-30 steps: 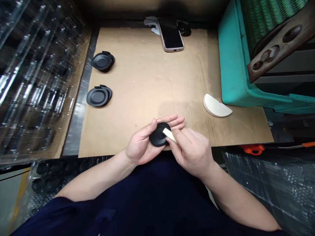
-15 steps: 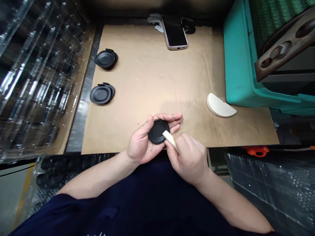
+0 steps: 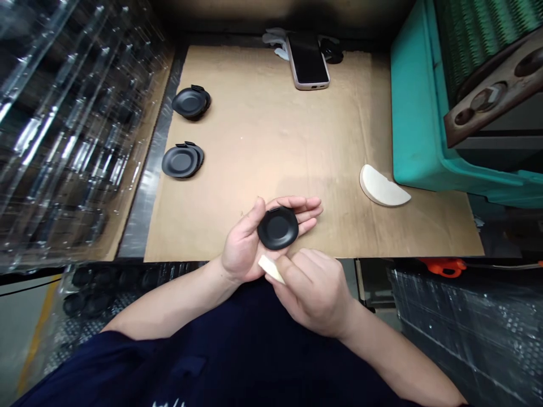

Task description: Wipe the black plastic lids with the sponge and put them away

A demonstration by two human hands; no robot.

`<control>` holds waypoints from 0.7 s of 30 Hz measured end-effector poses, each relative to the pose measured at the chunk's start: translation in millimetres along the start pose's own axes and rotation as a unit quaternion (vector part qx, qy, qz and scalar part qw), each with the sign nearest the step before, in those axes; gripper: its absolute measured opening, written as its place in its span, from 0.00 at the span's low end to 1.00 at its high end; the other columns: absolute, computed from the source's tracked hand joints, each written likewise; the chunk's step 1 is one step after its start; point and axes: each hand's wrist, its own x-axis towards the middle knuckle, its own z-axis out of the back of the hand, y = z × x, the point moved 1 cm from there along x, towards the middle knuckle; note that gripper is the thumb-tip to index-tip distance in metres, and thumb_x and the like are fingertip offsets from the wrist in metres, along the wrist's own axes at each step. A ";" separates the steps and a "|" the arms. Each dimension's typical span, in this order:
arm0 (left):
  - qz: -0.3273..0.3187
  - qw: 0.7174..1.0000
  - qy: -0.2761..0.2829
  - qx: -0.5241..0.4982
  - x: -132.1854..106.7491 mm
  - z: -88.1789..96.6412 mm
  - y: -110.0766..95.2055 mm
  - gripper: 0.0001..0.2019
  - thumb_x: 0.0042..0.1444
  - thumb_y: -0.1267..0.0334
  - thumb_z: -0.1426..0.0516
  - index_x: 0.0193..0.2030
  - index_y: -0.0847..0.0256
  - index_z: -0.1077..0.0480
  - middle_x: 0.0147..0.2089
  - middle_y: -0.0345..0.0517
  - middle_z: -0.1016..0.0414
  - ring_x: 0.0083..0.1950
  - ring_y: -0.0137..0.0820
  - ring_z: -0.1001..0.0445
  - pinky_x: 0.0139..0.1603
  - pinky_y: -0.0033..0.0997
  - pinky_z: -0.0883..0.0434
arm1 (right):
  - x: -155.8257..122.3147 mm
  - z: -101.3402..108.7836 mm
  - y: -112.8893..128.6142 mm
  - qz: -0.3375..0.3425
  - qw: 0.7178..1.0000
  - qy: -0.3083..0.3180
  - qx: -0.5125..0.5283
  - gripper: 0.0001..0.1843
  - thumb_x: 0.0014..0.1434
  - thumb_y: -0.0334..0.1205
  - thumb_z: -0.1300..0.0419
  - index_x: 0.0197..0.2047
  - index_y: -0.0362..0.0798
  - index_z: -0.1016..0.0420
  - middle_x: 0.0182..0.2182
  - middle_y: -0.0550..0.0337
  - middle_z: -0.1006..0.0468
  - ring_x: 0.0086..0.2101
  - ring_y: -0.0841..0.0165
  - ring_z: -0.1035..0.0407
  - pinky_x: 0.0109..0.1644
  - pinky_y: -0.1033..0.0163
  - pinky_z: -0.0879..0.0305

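My left hand [image 3: 244, 243] lies palm up and supports a black, shallow, rounded plastic part [image 3: 278, 228], its thumb against the left edge and its fingers stretched out beneath and beyond. A small tab shows on the part's upper edge. In the closed fingers of my right hand [image 3: 316, 288] is a small cream-white pad [image 3: 271, 268], pointing toward the left palm just below the part and apart from it. To the right on the cardboard rests a white half-round pad [image 3: 384, 187]. Two sets of similar black plastic parts, an upper one [image 3: 190, 102] and a lower one [image 3: 182, 160], lie at the left.
A brown cardboard sheet [image 3: 271, 124] covers the table. At its back lies a phone [image 3: 309, 59]. Clear plastic trays [image 3: 85, 130] are stacked at the left, and a teal crate [image 3: 418, 113] stands at the right. An orange-handled tool [image 3: 443, 267] is below the table edge.
My right hand has drawn the cream-white pad down and left, off the black part's face. The left hand still holds the part. The whole view has shifted slightly.
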 end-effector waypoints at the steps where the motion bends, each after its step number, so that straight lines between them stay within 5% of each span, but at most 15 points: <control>1: 0.007 1.000 0.028 -0.004 -0.4 -0.3 -1.1 0.32 0.69 0.41 0.55 0.56 0.66 0.24 0.67 0.62 0.29 0.72 0.54 0.35 0.75 0.54 0.42 | -2.4 3.9 -1.3 0.002 1.000 0.003 0.013 0.05 0.66 0.35 0.41 0.42 0.44 0.25 0.24 0.62 0.28 0.26 0.68 0.37 0.31 0.59 0.42; 4: 0.024 0.995 0.101 -0.002 -1.7 -0.7 -4.1 0.41 0.66 0.33 0.59 0.62 0.66 0.27 0.68 0.61 0.30 0.73 0.56 0.37 0.74 0.56 0.43 | -11.7 17.7 -13.0 -0.045 0.999 -0.029 0.003 0.04 0.66 0.35 0.40 0.43 0.44 0.27 0.26 0.61 0.26 0.26 0.68 0.36 0.31 0.60 0.40; 9: 0.018 0.993 0.115 0.011 -2.2 0.9 -4.3 0.40 0.67 0.35 0.59 0.66 0.67 0.30 0.71 0.60 0.33 0.75 0.55 0.41 0.76 0.55 0.48 | -19.7 30.4 -26.6 -0.085 0.988 -0.115 -0.057 0.14 0.59 0.29 0.33 0.48 0.42 0.28 0.32 0.54 0.21 0.29 0.67 0.30 0.33 0.61 0.34; 15: 0.009 0.993 0.119 0.004 -2.5 2.9 -0.6 0.28 0.66 0.55 0.51 0.67 0.69 0.32 0.70 0.61 0.33 0.75 0.52 0.41 0.76 0.53 0.47 | -8.5 21.2 -17.9 -0.041 0.993 -0.059 -0.096 0.13 0.60 0.28 0.33 0.48 0.42 0.25 0.31 0.56 0.20 0.28 0.68 0.34 0.32 0.59 0.39; 21: 0.023 0.995 0.095 0.000 -2.3 3.2 0.2 0.26 0.67 0.59 0.54 0.65 0.70 0.30 0.68 0.62 0.30 0.75 0.51 0.40 0.77 0.54 0.50 | -1.6 13.9 -21.9 -0.033 0.990 -0.070 -0.116 0.11 0.60 0.27 0.34 0.47 0.40 0.25 0.32 0.53 0.20 0.30 0.67 0.34 0.35 0.58 0.38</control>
